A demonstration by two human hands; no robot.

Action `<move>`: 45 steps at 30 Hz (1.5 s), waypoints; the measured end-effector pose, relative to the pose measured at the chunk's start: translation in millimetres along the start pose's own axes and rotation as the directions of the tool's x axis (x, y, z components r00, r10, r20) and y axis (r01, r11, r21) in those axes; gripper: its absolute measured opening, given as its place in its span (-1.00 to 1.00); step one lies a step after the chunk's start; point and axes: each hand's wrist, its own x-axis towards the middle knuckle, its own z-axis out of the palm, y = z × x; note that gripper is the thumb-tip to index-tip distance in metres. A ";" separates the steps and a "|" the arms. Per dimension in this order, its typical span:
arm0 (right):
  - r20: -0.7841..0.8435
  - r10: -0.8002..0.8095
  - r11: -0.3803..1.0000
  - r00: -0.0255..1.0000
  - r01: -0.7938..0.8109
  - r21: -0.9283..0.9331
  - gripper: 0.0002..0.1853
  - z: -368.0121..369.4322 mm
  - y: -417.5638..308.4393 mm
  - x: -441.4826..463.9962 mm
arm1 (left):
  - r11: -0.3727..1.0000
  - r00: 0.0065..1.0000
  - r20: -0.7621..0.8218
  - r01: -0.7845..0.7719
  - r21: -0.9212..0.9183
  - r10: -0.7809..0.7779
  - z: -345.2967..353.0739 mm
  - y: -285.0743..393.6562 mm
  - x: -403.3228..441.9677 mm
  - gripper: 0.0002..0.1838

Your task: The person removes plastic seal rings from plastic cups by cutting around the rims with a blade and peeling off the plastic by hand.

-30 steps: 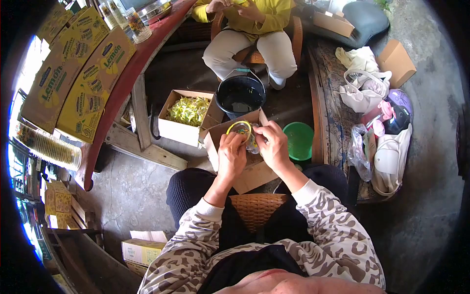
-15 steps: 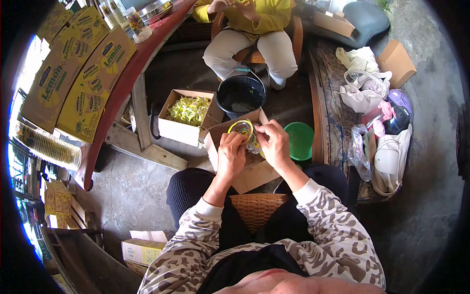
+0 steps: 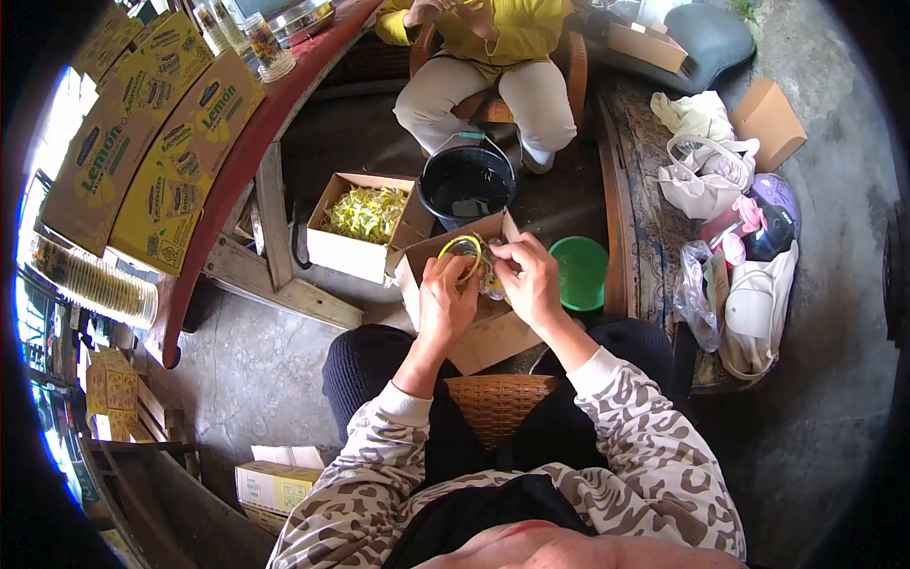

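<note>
Above the black bucket (image 3: pixel 466 185), the seated person (image 3: pixel 488 57) is cut off by the top edge, and what that person's fingers hold is too small to name. The bucket's lower side is hidden behind the open carton (image 3: pixel 427 284) below it. Both grips hide much of that carton's inside, so its contents cannot be fully told. The left grip (image 3: pixel 462 269) covers part of the yellow-rimmed cup (image 3: pixel 461 245), whose contents are too small to tell. Whatever lies between the fingertips of the right grip (image 3: pixel 502 256) is also too small to tell. Far left of the bucket, small print on the lemon boxes (image 3: pixel 175 180) is unreadable. Far right of it, the contents of the pale cloth bag (image 3: pixel 697 185) are mostly hidden.
</note>
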 end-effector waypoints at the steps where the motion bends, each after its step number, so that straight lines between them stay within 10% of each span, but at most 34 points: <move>1: 0.002 -0.002 1.000 1.000 0.002 0.005 -0.82 -0.6 -1.4 0.3 | 1.000 1.000 0.000 0.001 0.000 -0.001 0.4 -0.4 -0.2 -0.87; 45: -0.029 0.009 1.000 1.000 -0.009 -0.006 -0.81 -3.3 -1.2 2.6 | 0.996 0.993 0.115 -0.026 -0.090 0.036 -6.6 3.0 -0.7 -0.77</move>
